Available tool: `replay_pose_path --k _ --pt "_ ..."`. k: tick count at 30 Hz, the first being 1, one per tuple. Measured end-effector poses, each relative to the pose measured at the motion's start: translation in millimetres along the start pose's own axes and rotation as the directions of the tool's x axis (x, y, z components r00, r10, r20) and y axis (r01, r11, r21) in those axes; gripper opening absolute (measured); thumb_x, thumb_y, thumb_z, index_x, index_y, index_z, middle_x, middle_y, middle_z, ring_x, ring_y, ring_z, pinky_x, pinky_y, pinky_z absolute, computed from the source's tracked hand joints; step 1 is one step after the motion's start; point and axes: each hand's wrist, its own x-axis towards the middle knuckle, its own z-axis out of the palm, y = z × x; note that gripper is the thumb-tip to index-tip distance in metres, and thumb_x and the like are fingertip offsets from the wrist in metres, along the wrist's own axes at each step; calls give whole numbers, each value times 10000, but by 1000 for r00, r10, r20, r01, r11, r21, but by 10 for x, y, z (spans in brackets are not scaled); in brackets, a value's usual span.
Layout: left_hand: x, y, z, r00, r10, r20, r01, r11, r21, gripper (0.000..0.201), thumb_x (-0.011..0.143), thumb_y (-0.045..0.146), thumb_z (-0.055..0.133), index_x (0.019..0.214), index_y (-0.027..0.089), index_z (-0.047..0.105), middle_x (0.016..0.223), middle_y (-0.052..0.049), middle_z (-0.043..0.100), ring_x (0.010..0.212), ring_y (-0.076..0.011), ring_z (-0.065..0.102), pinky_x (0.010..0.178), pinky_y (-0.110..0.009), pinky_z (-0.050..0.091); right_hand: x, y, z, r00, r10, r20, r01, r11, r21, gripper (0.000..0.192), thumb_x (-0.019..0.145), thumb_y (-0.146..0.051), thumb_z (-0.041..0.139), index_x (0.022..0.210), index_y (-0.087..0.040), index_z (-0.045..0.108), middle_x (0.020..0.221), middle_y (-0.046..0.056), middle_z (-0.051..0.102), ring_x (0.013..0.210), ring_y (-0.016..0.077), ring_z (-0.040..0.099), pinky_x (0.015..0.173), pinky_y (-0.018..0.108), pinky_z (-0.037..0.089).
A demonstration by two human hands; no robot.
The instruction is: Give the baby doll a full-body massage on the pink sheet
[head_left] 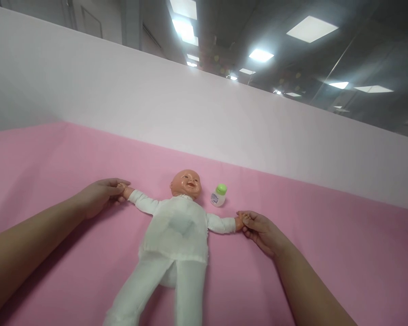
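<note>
A baby doll (175,231) in white clothes lies face up on a pink sheet (343,253), its arms spread out to both sides. My left hand (100,195) grips the doll's hand on the left side. My right hand (260,228) pinches the doll's other hand on the right. A small white bottle with a green cap (218,195) lies on the sheet just right of the doll's head, apart from both hands.
A pale pink partition wall (204,113) rises behind the sheet. Above it are a dark ceiling and several lit panels (311,28).
</note>
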Motion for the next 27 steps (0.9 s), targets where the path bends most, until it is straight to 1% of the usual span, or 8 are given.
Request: replay_pose_path --k 3,5,10,16,19,23,25,27 --pt "-11 5 8 998 -31 47 33 999 -34 436 602 341 856 972 161 710 753 -47 673 583 -152 588 479 -237 479 13 12 18 1000 -10 -16 10 999 -48 391 679 -396 908 926 -183 693 697 -8 576 583 113 459 521 243 355" --pt "-25 14 19 999 -15 38 16 1000 -11 397 612 368 854 919 166 702 730 -38 658 567 -142 568 459 -224 452 35 36 39 998 -24 -60 19 996 -85 403 668 -435 907 873 -197 655 645 -28 545 547 110 434 497 245 325" --pt "-44 31 54 1000 6 -4 -5 997 79 349 673 470 814 765 170 661 606 -10 581 513 -116 484 414 -199 374 90 91 94 984 -83 -157 55 983 -174 437 763 -580 801 768 -211 566 567 -57 468 497 97 382 468 239 277" --pt "-26 25 46 999 -20 -48 24 997 75 373 675 458 778 896 166 709 642 -30 616 512 -138 510 413 -224 381 130 111 114 973 -99 -208 63 983 -172 449 806 -622 725 751 -204 570 580 -58 454 484 83 349 447 230 260" --pt "2 -6 14 1000 -16 -27 17 998 58 380 672 415 769 951 164 713 659 -40 630 527 -152 533 424 -232 390 139 117 111 970 -91 -226 55 985 -161 392 811 -568 729 786 -199 598 591 -44 494 479 85 378 440 228 281" --pt "45 -50 -27 1000 -11 9 11 1000 18 432 671 323 777 1067 164 713 706 -51 649 568 -162 566 459 -242 419 119 108 93 973 -79 -219 53 991 -123 370 795 -495 765 990 -199 657 666 0 608 512 118 488 462 252 381" --pt "45 -48 -33 1000 -14 22 14 1000 6 450 665 298 787 1088 164 714 723 -54 651 580 -168 577 478 -257 434 95 92 70 979 -62 -193 51 997 -59 423 768 -456 814 1074 -204 668 773 36 666 595 147 568 540 285 482" --pt "24 -29 -22 999 -13 36 13 1000 -7 452 664 286 794 1092 165 715 737 -55 652 589 -170 585 499 -268 444 69 69 41 986 -33 -163 36 999 13 458 735 -413 866 1103 -212 683 884 60 693 696 169 619 667 322 556"
